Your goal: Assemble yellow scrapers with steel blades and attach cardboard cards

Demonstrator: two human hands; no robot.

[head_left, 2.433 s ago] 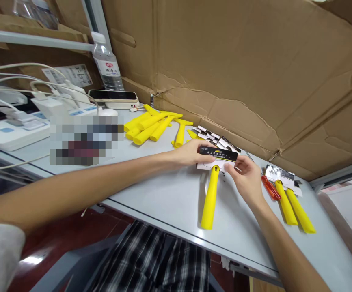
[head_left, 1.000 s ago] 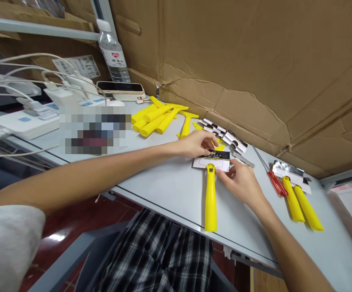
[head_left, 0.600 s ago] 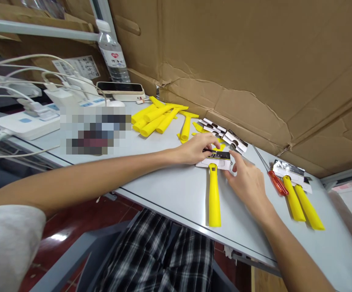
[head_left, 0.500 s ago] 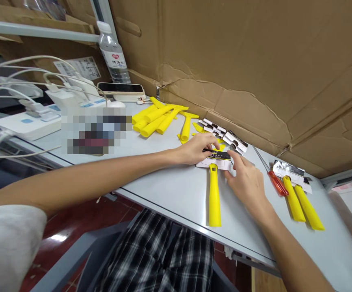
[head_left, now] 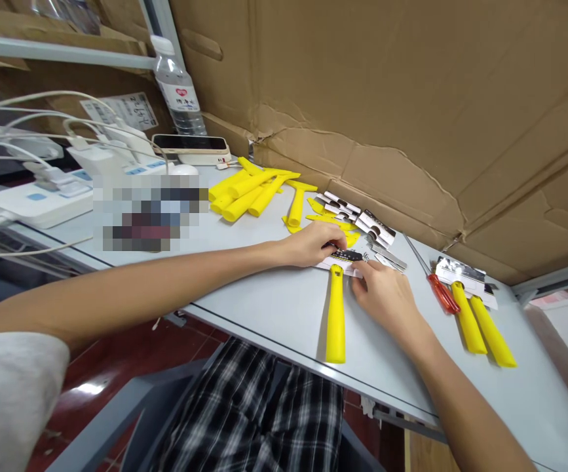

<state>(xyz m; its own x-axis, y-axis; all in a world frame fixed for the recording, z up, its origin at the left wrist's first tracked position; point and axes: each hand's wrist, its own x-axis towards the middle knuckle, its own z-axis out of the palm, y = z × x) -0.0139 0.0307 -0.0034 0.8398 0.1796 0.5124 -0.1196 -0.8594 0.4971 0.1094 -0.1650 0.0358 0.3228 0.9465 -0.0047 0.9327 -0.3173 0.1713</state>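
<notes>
A scraper with a yellow handle (head_left: 335, 321) lies in front of me, the handle pointing toward the table's near edge. A black-and-white card sleeve (head_left: 346, 256) covers its head. My left hand (head_left: 313, 244) pinches the sleeve's left end, fingers curled over the top. At the right end, my right hand (head_left: 386, 287) has its thumb and fingers closed on the sleeve. The blade is hidden by the card and fingers. Just beyond my hands lie flat yellow pieces (head_left: 330, 221), folded card sleeves (head_left: 376, 227) and thin metal blades (head_left: 388, 257).
Yellow handles (head_left: 249, 195) are heaped at the back. A red-handled screwdriver (head_left: 443, 294) and two sleeved scrapers (head_left: 470, 321) lie at right. A power strip (head_left: 38, 200) with cables, a phone (head_left: 190, 143) and a water bottle (head_left: 178, 92) stand left. Cardboard (head_left: 362, 85) walls the back.
My right hand has closed in on the sleeve's right end, its fingers now bent onto the card. The scraper's head has tilted, and its handle sits slightly further left in view.
</notes>
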